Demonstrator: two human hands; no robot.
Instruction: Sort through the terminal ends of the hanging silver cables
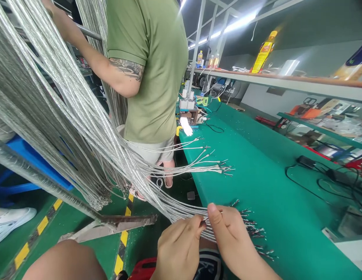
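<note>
Dozens of cables (185, 204) sweep from ten o'clock toward five, where the right hand (231, 229) pinches them, fingers closed, above the table (242, 171); the left hand (179, 245), at six, pinches too. Handling single strands, apparently, calls for delicacy.

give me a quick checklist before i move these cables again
1. Left hand and right hand both at the cables: ok
2. Wire ends past the right hand, over the green table: ok
3. All cables in one group: not ok, another group lies apart, farther up
4. Which strands the fingers pinch: cannot tell, partly hidden
5. Person in the green shirt apart from both hands: ok
</note>
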